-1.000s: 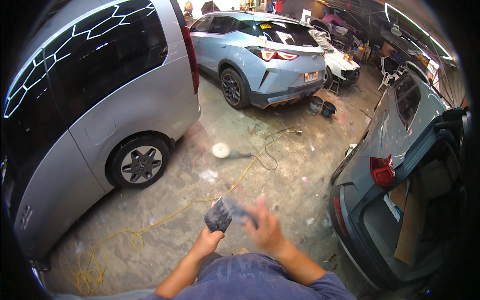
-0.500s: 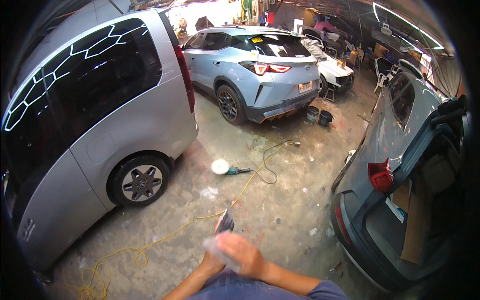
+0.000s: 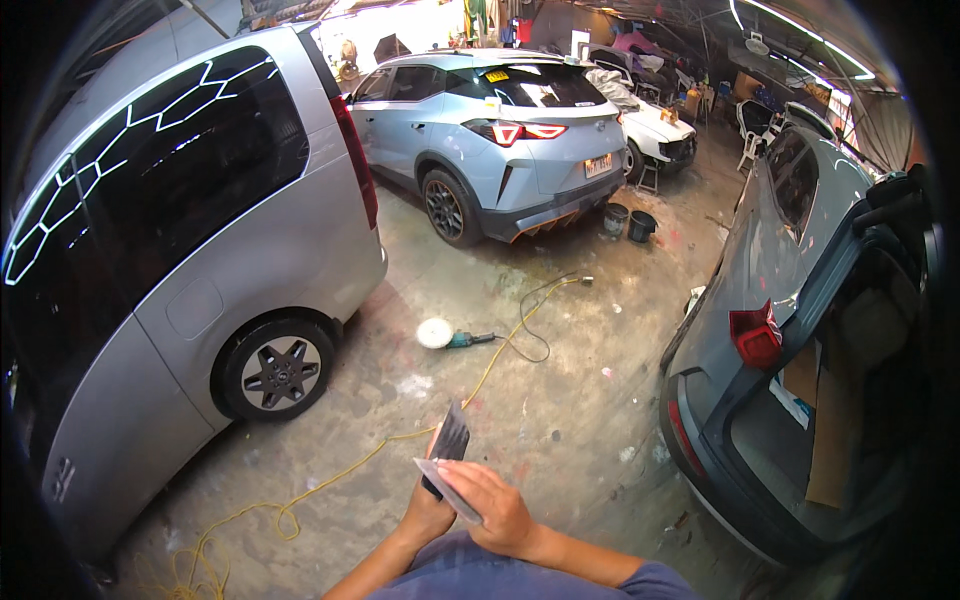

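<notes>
My left hand [image 3: 428,513] is closed round the lower part of a dark grey, flat, blade-like piece [image 3: 452,437] that stands up with its tip pointing away from me. Over it, my right hand [image 3: 497,510] pinches a thin, pale grey flat piece [image 3: 449,487], fingers laid along its side. The two pieces cross close together; whether they touch I cannot tell. Part of my left hand is hidden behind my right hand and its flat piece. What either piece is made of does not show clearly.
On the concrete floor ahead lies a polisher [image 3: 460,339] with a white round pad. A yellow cord [image 3: 370,452] runs across the floor. A silver van [image 3: 190,250] stands left, a light blue car [image 3: 540,150] ahead, black buckets [image 3: 641,226] behind it, and a grey car with its rear open [image 3: 690,470] right.
My right hand was smeared by motion and is now sharper, its flat piece plainly visible. More of the dark piece shows in my left hand. The whole view has shifted slightly.
</notes>
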A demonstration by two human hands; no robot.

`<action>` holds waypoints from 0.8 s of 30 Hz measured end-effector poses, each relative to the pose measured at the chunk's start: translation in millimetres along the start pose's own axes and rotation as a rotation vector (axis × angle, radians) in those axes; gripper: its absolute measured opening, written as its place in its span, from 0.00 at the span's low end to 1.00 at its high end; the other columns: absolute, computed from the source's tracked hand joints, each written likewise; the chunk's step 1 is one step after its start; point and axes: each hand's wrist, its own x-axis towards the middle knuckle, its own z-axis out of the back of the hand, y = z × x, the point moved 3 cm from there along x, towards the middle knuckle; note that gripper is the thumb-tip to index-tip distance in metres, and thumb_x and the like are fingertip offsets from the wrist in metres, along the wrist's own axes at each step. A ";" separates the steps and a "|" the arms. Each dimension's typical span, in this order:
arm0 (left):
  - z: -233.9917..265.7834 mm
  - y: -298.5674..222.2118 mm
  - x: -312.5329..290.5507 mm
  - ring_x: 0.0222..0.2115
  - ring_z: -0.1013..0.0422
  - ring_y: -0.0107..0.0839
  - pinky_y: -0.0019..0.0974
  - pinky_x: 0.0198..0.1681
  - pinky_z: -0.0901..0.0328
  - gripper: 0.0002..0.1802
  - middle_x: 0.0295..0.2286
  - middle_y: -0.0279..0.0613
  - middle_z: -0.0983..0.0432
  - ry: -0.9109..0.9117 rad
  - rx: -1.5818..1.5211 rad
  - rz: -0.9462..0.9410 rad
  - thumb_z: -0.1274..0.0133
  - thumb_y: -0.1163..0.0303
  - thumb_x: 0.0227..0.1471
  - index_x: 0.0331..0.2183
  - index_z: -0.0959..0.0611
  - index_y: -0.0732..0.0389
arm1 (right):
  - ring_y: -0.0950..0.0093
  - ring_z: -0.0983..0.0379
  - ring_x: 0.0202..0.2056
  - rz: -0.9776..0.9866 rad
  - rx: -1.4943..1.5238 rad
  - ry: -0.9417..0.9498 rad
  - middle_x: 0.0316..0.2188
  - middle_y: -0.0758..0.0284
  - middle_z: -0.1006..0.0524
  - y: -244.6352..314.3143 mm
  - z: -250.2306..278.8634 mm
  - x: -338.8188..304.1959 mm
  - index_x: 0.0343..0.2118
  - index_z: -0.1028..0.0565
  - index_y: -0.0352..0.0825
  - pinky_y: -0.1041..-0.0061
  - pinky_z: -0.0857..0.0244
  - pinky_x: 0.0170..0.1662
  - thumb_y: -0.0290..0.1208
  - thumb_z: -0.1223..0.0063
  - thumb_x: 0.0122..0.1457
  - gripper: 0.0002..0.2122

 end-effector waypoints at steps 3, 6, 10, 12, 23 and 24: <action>-7.8 -11.5 -10.7 0.57 0.37 0.34 0.36 0.61 0.44 0.40 0.58 0.47 0.35 0.002 0.013 -0.071 0.46 0.78 0.53 0.65 0.42 0.67 | 0.64 0.28 0.54 -0.315 0.086 -0.169 0.52 0.58 0.25 -60.4 -0.9 0.2 0.57 0.29 0.33 0.69 0.36 0.57 0.25 0.49 0.61 0.20; 2.5 -14.0 -40.9 0.54 0.33 0.32 0.36 0.60 0.42 0.34 0.55 0.46 0.29 0.024 -0.020 0.243 0.43 0.75 0.54 0.60 0.34 0.70 | 0.71 0.29 0.53 -0.600 0.554 -0.322 0.52 0.61 0.25 -75.2 5.1 -4.9 0.57 0.31 0.29 0.73 0.37 0.56 0.29 0.53 0.66 0.18; 41.4 -4.8 -15.8 0.46 0.29 0.29 0.35 0.53 0.36 0.22 0.45 0.44 0.24 -0.320 -0.276 0.096 0.43 0.72 0.57 0.52 0.25 0.68 | 0.76 0.32 0.52 -0.623 0.839 -0.333 0.52 0.63 0.27 -33.8 1.9 -18.7 0.58 0.34 0.25 0.75 0.38 0.56 0.30 0.56 0.69 0.19; 27.1 -4.1 -9.3 0.49 0.32 0.29 0.36 0.55 0.37 0.22 0.50 0.45 0.30 -0.422 -0.318 0.021 0.50 0.70 0.61 0.55 0.31 0.68 | 0.72 0.33 0.56 -0.525 0.821 -0.270 0.55 0.60 0.29 -23.5 -23.3 -24.0 0.59 0.34 0.26 0.72 0.41 0.59 0.31 0.56 0.69 0.19; 35.5 5.5 -37.6 0.58 0.37 0.40 0.42 0.61 0.42 0.30 0.55 0.48 0.32 0.223 0.255 -0.059 0.45 0.67 0.55 0.57 0.32 0.65 | 0.59 0.33 0.58 0.107 0.158 0.191 0.57 0.56 0.30 25.4 -18.5 5.7 0.57 0.31 0.28 0.66 0.41 0.62 0.21 0.50 0.59 0.22; 43.1 10.4 -37.9 0.56 0.34 0.38 0.42 0.59 0.39 0.27 0.52 0.47 0.28 0.235 0.459 -0.259 0.45 0.71 0.53 0.55 0.29 0.66 | 0.58 0.33 0.58 0.235 0.084 0.263 0.57 0.56 0.30 36.8 -22.1 3.1 0.57 0.31 0.29 0.65 0.40 0.62 0.20 0.49 0.58 0.22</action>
